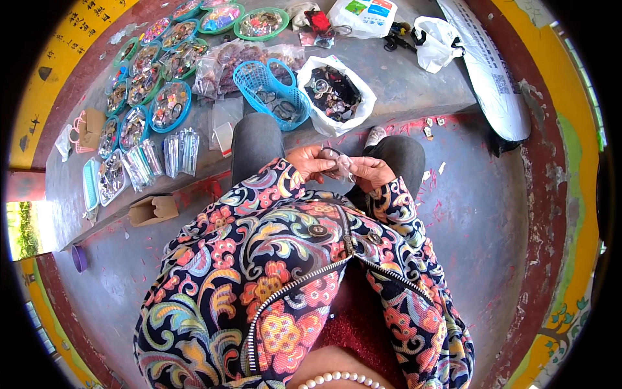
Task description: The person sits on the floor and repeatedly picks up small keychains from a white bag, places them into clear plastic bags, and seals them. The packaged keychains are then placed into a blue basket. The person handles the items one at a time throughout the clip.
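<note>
In front of my knees both hands meet at a small clear plastic bag [339,170] with dark, ring-like pieces in it. My left hand [309,162] is closed on the bag's left side, thumb and fingers pinched together. From the other side my right hand [372,174] pinches the bag's edge. Beyond my hands stands a blue plastic basket [249,81] holding a few dark rings. Right beside it, an opened white plastic bag [361,115] is full of dark and coloured small accessories.
Round trays of colourful small items, one of them a green tray [283,31], crowd the raised ledge's left. Bundled clear packets [180,153] lie nearer. A cardboard box [153,211] and a purple cup [79,258] stand lower left. White bags [438,45] lie at the far right.
</note>
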The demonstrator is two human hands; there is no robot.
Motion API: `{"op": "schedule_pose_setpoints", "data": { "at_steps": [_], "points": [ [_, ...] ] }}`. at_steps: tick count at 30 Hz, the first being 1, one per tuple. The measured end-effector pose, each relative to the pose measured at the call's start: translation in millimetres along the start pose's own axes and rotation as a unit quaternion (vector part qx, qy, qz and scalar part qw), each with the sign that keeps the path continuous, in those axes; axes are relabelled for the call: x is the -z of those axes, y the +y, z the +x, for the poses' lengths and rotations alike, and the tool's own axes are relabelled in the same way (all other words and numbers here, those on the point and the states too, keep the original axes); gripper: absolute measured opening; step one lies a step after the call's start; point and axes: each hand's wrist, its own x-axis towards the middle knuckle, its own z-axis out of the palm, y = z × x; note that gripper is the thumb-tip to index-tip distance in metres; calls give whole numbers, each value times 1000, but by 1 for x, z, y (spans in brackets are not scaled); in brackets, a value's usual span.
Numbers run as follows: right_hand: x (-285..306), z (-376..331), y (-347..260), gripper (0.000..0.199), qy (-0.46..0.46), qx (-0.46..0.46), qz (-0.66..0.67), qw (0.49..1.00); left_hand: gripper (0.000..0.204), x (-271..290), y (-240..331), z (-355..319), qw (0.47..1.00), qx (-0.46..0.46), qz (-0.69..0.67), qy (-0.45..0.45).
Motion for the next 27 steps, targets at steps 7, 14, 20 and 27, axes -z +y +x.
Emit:
{"op": "schedule_pose_setpoints", "data": {
  "at_steps": [7, 14, 20, 27],
  "points": [
    [9, 9, 10, 7, 19, 21, -23, 999, 18, -2, -4, 2, 994, -28, 103, 17],
    [2, 11, 10, 10, 40, 64, -35, 997, 20, -6, -6, 1, 988, -50, 140, 29],
    [-1, 10, 12, 8, 160, 179, -210, 948, 21, -1, -8, 5, 984, -41, 165, 48],
    [-9, 9, 13, 14, 136, 182, -303, 925, 20, -9, 0, -1, 978, 1, 181, 99]
  ]
}}
